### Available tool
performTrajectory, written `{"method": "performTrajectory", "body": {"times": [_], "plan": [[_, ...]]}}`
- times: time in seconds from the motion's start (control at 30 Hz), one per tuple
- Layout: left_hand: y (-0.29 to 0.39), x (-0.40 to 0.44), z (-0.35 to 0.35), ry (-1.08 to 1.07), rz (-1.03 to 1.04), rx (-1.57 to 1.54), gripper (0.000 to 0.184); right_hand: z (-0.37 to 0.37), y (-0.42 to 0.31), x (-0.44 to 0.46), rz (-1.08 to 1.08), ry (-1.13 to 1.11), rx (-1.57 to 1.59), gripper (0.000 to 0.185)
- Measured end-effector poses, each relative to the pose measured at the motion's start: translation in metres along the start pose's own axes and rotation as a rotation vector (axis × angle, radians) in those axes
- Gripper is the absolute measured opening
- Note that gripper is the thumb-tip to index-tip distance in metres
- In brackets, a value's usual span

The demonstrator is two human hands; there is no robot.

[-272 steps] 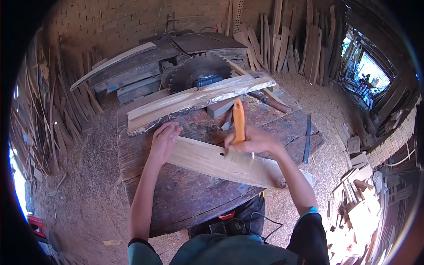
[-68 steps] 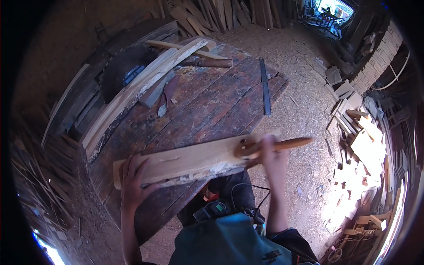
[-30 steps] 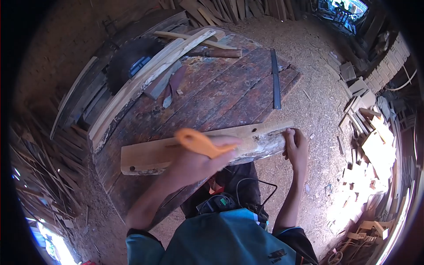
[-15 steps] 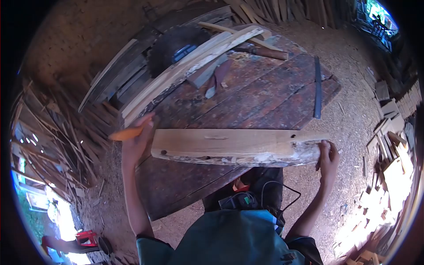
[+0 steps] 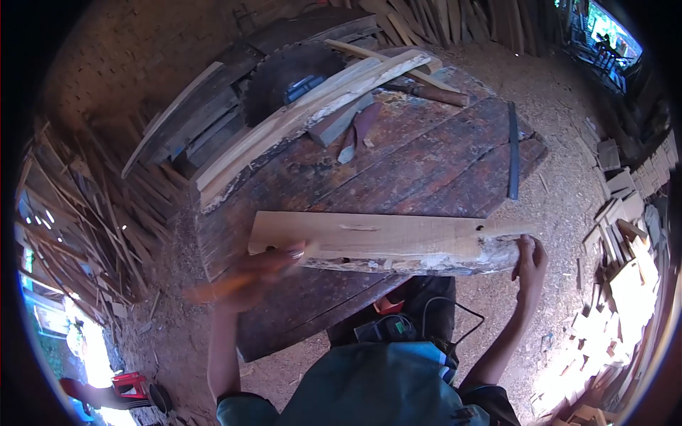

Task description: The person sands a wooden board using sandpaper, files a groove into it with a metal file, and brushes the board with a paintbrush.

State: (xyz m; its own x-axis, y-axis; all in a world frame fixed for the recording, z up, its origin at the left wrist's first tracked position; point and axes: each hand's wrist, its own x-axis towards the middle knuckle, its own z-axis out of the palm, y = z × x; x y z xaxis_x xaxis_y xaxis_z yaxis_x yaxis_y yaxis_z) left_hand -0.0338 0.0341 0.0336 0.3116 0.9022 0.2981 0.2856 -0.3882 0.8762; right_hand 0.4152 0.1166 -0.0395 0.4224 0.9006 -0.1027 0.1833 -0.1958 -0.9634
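Note:
A pale wooden board with a rough bark edge along its near side lies across the front of the worktable. My right hand grips its right end, thumb and fingers closed around the bark-edged corner. Over the board's left end is my left hand, blurred by motion. Its fingers are closed on an orange tapered object, which sticks out to the left; its exact kind is too smeared to make out. Small dark holes show in the board near the right end and along the bark edge.
On the stained worktable lie a long bark-edged plank, a wood block, a wooden-handled tool and a dark flat bar. A large circular saw blade stands behind the plank. Scrap wood is piled on both sides.
My left hand has swung down and right with the orange object, from beside the board's left end to over its near left corner. My right hand keeps its hold on the board.

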Motion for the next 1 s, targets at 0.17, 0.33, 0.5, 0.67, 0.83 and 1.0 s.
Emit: {"method": "performTrajectory", "body": {"times": [0.17,0.33,0.5,0.67,0.83,1.0], "plan": [[-0.028,0.002,-0.014,0.474,-0.186,0.235,0.019,0.008,0.031,0.009,-0.04,-0.019,0.503,0.038],[-0.024,0.038,0.047,0.194,-0.001,0.833,0.021,0.041,0.061,-0.001,0.016,-0.047,0.925,0.044],[0.028,0.089,0.123,-0.106,0.266,0.136,0.031,0.049,0.0,-0.026,-0.255,0.1,1.035,0.053],[0.072,0.133,0.186,-0.175,0.452,-0.436,0.03,0.045,-0.076,-0.027,-0.446,0.127,0.818,0.053],[0.061,0.091,0.091,0.187,-0.045,-0.216,0.031,0.032,-0.154,0.005,-0.46,0.045,1.055,0.04],[-0.048,0.055,-0.02,0.561,-0.417,0.479,0.037,0.003,-0.187,0.024,-0.516,0.054,0.986,0.039]]}}
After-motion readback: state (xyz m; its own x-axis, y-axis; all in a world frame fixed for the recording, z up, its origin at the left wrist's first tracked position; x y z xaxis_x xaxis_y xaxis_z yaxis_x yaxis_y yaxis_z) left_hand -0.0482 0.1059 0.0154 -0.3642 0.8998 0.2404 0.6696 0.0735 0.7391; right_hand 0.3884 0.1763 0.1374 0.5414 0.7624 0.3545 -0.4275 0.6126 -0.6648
